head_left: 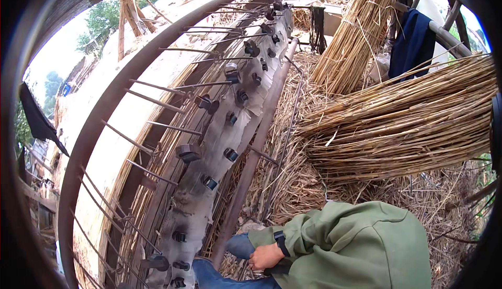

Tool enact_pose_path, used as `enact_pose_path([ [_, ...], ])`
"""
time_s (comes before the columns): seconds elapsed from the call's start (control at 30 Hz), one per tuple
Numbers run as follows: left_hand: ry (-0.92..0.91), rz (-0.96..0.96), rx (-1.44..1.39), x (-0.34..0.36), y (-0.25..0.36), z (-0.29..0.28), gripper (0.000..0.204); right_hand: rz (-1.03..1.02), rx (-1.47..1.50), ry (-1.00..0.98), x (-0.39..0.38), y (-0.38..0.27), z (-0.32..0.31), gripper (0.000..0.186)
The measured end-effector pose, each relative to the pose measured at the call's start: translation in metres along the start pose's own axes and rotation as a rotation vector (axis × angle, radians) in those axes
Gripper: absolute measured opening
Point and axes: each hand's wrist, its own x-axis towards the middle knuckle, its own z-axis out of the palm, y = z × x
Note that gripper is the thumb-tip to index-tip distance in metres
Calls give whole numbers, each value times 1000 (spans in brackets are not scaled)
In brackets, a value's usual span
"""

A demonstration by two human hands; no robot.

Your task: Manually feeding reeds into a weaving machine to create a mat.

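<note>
My right hand [265, 256] shows low in the picture, its fingers curled in beside blue cloth [241, 246]. What the fingers hold, if anything, is hidden. A black wristband [281, 242] circles the wrist below a loose green sleeve [314, 231]. More blue cloth [225, 278] shows at the lower edge. My left hand is out of sight. Left of the hand runs a long rusty metal frame [89, 127] with thin rods [155, 100]. A grey strip [196, 200] along it carries several black spool-like pieces [230, 154].
To the right lies a thick bundle of dry reeds [402, 127]. Another bundle [358, 32] leans upright behind it, near a dark blue cloth [412, 43] on a pole [451, 40]. Loose straw [293, 189] covers the ground. A brown bar [246, 179] runs beside the grey strip.
</note>
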Motion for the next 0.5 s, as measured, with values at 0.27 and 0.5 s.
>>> enact_pose_path([
  [0.27,5,95,63,-35,27,8,25,62,-3,112,-30,-3,-43,15],
  [0.5,48,8,-128,-45,7,-8,26,-7,29,235,8,-12,-95,12],
])
